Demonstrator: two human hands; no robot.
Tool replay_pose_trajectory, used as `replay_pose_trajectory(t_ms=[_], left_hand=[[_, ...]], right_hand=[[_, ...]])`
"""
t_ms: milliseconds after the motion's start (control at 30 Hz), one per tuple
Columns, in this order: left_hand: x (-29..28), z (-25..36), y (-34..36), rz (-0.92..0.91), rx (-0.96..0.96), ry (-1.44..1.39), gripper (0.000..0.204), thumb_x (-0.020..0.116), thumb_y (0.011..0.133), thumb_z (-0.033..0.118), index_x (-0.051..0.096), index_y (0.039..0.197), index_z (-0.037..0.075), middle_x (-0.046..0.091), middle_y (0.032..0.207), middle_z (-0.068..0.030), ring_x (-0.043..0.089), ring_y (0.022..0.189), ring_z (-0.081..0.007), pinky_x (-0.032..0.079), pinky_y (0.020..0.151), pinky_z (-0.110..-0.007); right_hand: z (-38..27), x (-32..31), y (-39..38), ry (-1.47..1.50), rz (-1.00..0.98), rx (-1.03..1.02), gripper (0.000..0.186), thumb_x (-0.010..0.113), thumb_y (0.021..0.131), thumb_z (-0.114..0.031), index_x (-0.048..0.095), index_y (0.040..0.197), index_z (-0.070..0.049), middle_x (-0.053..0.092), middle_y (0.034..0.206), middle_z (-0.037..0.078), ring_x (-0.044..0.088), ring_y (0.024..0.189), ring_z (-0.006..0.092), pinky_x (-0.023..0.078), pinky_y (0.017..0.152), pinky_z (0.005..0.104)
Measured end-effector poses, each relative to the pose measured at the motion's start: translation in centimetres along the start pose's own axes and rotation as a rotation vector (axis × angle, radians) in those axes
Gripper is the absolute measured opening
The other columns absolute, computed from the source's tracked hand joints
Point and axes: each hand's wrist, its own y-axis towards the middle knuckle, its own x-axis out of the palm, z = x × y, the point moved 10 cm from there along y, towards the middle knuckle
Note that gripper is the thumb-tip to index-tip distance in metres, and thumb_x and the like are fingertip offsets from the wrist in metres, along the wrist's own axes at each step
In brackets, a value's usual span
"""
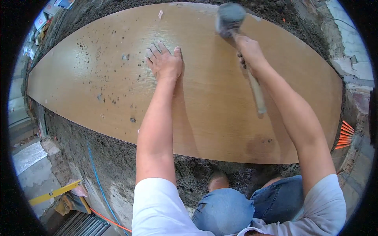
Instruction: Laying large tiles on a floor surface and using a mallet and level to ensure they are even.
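A large wood-look panel [212, 102], speckled with grey bits on its left half, lies before me over dark wet mortar [102, 149]. My left hand [164, 63] rests flat on its upper middle, fingers spread, a short way below a small pale piece [160, 14]. My right hand [249, 53], to the right, is closed round the handle of a grey-headed mallet [230, 19]. The mallet's head is slightly blurred near the panel's far edge; whether it touches the surface I cannot tell. The handle's end points back toward me.
Orange tubes [344, 133] stick up beyond the panel's right end. At lower left are a yellow level [53, 193], a blue hose [96, 177], an orange hose [110, 220] and dark metal bars [78, 226]. My knees [224, 208] are below the panel's near edge.
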Motion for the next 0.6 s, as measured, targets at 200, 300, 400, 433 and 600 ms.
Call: replay_pose_trajectory(t_ms=[200, 300, 400, 433, 600], left_hand=[[0.0, -0.2, -0.1, 0.002, -0.012, 0.011, 0.072, 0.035, 0.089, 0.053, 0.026, 0.141, 0.003, 0.020, 0.148, -0.0195, 0.014, 0.138, -0.0341, 0.007, 0.112, -0.046], [0.0, 0.1, 0.1, 0.006, 0.000, 0.015, 0.072, 0.035, 0.089, 0.053, 0.027, 0.141, 0.003, 0.020, 0.148, -0.0189, 0.014, 0.138, -0.0339, 0.007, 0.112, -0.046], [-0.2, 0.1, 0.0, 0.023, 0.002, 0.016, 0.072, 0.035, 0.089, 0.053, 0.028, 0.141, 0.004, 0.020, 0.148, -0.0191, 0.014, 0.138, -0.0336, 0.007, 0.112, -0.046], [-0.3, 0.1, 0.0, 0.016, -0.013, 0.024, 0.071, 0.035, 0.089, 0.053, 0.028, 0.141, 0.004, 0.020, 0.148, -0.0190, 0.014, 0.138, -0.0334, 0.007, 0.112, -0.046], [0.2, -0.3, 0.2, 0.016, -0.019, 0.047, 0.072, 0.034, 0.089, 0.054, 0.028, 0.141, 0.005, 0.020, 0.148, -0.0187, 0.014, 0.138, -0.0340, 0.007, 0.112, -0.046]], right_hand=[[-0.2, -1.0, -0.1, 0.058, -0.017, 0.035, 0.028, 0.050, 0.088, -0.035, 0.056, 0.088, -0.008, 0.046, 0.062, 0.000, 0.040, 0.046, 0.0087, 0.033, 0.042, 0.0268], [1.2, -1.5, 1.1, -0.002, -0.041, 0.125, 0.029, 0.050, 0.088, -0.037, 0.053, 0.084, -0.008, 0.046, 0.062, 0.000, 0.040, 0.046, 0.0087, 0.033, 0.041, 0.0266], [1.3, -3.1, 1.1, 0.060, 0.013, 0.092, 0.037, 0.051, 0.088, -0.039, 0.056, 0.093, -0.002, 0.050, 0.061, 0.004, 0.045, 0.047, 0.0112, 0.036, 0.043, 0.0283], [1.4, -3.8, 0.2, 0.037, 0.052, 0.044, 0.036, 0.049, 0.089, -0.039, 0.054, 0.092, -0.003, 0.049, 0.061, 0.003, 0.044, 0.046, 0.0109, 0.036, 0.041, 0.0284], [2.2, -6.0, 1.3, 0.095, 0.040, 0.146, 0.036, 0.047, 0.090, -0.038, 0.051, 0.091, -0.002, 0.048, 0.062, 0.003, 0.044, 0.044, 0.0117, 0.036, 0.040, 0.0290]])
